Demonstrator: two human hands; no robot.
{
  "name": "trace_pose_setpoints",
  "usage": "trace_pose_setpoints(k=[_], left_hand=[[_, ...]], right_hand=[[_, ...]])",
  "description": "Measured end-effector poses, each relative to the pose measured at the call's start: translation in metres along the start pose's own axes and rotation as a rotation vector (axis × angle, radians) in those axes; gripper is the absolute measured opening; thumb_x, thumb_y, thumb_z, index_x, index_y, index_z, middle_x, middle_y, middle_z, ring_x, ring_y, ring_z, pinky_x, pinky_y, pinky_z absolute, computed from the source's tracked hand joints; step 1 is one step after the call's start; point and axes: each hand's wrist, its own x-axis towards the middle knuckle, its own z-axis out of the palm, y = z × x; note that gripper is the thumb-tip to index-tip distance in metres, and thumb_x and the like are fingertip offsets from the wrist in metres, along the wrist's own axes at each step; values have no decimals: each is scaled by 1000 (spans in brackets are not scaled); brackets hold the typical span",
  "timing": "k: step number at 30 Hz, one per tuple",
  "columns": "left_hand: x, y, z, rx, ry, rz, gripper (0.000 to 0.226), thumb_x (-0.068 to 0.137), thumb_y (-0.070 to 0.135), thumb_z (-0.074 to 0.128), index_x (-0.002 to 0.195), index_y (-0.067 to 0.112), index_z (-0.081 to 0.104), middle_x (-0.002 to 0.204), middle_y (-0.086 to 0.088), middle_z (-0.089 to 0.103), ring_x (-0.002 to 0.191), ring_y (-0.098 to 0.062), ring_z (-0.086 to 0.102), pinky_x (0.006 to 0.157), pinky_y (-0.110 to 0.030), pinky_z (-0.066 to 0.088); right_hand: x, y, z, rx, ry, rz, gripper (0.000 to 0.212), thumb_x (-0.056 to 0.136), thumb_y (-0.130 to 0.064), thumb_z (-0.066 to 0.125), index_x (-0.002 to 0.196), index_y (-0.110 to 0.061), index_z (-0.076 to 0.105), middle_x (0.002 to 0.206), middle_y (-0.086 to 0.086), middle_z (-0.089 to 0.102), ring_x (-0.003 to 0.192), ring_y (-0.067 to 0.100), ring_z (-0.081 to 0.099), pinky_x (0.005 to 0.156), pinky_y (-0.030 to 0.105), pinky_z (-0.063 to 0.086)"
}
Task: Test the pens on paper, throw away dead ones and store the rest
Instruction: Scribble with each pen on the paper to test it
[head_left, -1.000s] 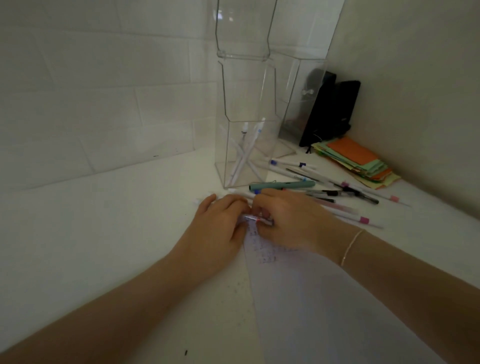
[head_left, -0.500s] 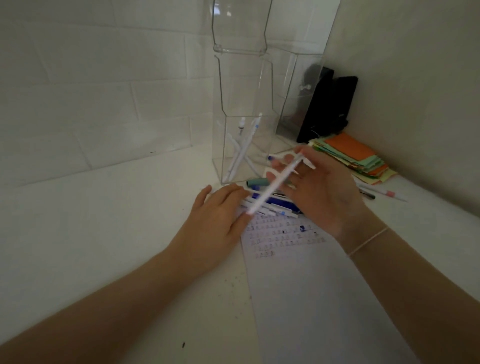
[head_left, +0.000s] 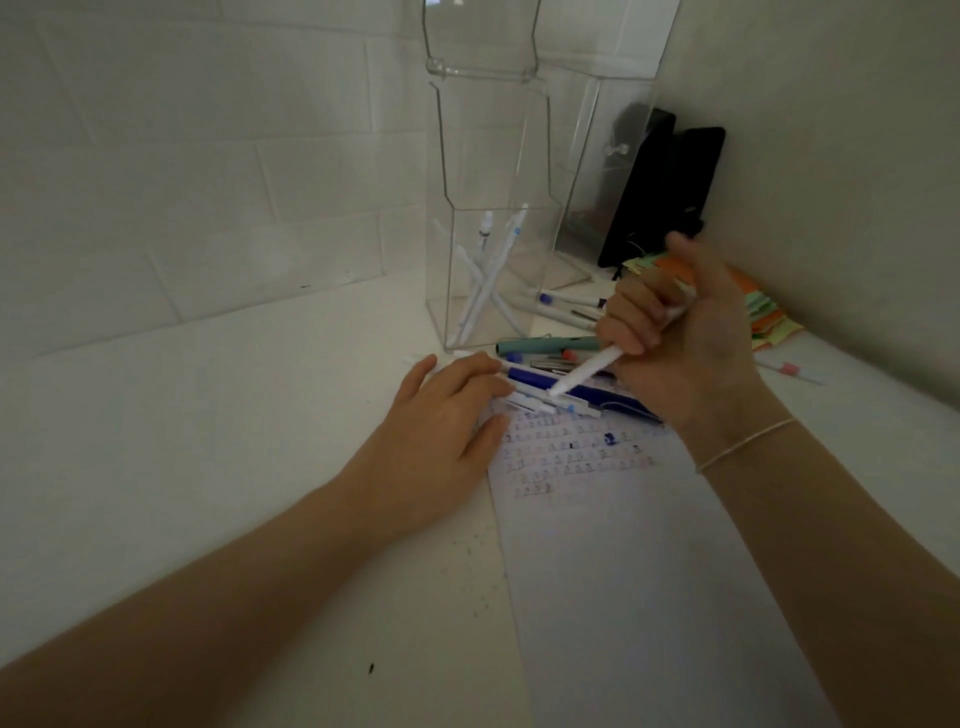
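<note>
My right hand grips a white pen above the pen pile, fingers curled round it; my left hand lies flat at the paper edge. I should lower the tip gently onto blank paper.

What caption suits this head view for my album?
Right hand grips a white pen above scribbled paper; left hand rests on loose pens.

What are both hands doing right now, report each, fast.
Left hand: open, flat on the desk, fingers touching the loose pens.
Right hand: closed around a white pen.
</note>
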Motion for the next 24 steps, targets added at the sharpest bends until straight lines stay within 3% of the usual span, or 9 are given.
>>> trace_pose_setpoints(k=[4, 6, 9, 12, 15, 16, 18, 20, 24], left_hand=[[-1, 1, -2, -26, -14, 52, 46, 86, 42, 25, 120, 27, 53, 141, 8, 40, 131, -1, 26, 114, -25, -3], [-2, 2, -2, -4, -24, 52, 49, 83, 44, 27, 121, 27, 52, 143, 8, 38, 133, -3, 25, 115, -28, -1], [-1, 3, -3, -3, -36, 43, 46, 84, 42, 35, 124, 25, 50, 144, 7, 37, 134, -6, 27, 116, -30, 0], [0, 3, -4, 6, -37, 41, 44, 83, 39, 37, 122, 23, 52, 144, 6, 37, 135, -9, 28, 114, -30, 1], [0, 3, -4, 26, -55, 33, 44, 81, 37, 39, 120, 23, 54, 144, 6, 36, 135, -10, 26, 115, -31, 1], [-1, 3, -4, 27, -61, 27, 43, 81, 37, 39, 119, 23, 54, 144, 6, 36, 135, -9, 26, 115, -31, 1], [-1, 3, -3, 22, -64, 23, 43, 81, 36, 39, 118, 23, 55, 144, 6, 36, 135, -9, 26, 115, -32, 2], [0, 3, -3, 17, -64, 21, 42, 80, 36, 40, 117, 23, 55, 143, 5, 37, 135, -10, 26, 115, -33, 3], [0, 0, -1, 30, -70, 22, 45, 80, 40, 37, 117, 23, 56, 143, 5, 38, 136, -10, 26, 116, -37, 6]], right_hand=[[-10, -11, 3, -372, 163, -111, 56, 96, -38, 45, 43, -18, 43, 44, -1, 41, 49, 14, 50, 59, 25, 46], [-21, -16, 2, -566, 165, -93, 55, 96, -49, 40, 58, -14, 57, 55, 4, 61, 64, 19, 67, 66, 31, 55], [-34, -19, -10, -717, 75, 15, 64, 94, -59, 28, 72, -9, 62, 70, 12, 70, 72, 26, 70, 60, 32, 56], [-39, -14, -21, -609, 5, 121, 65, 93, -58, 28, 74, -9, 65, 74, 15, 71, 58, 21, 66, 49, 25, 53], [-40, -4, -28, -412, -79, 200, 31, 88, -36, 47, 94, -9, 60, 105, 20, 70, 92, 28, 71, 73, 34, 59], [-39, 0, -32, -406, -94, 175, 20, 85, -25, 52, 95, -10, 59, 105, 16, 71, 94, 26, 70, 76, 32, 59], [-37, 7, -36, -488, -48, 62, 6, 79, -10, 59, 83, -13, 61, 78, 6, 68, 66, 14, 63, 55, 21, 53], [-36, 14, -39, -616, 15, -34, 14, 85, -8, 58, 72, -12, 58, 56, 2, 52, 45, 10, 45, 39, 19, 39], [-41, 26, -35, -751, -34, 16, 12, 75, -16, 67, 75, -5, 61, 65, 7, 66, 55, 14, 64, 53, 22, 55]])
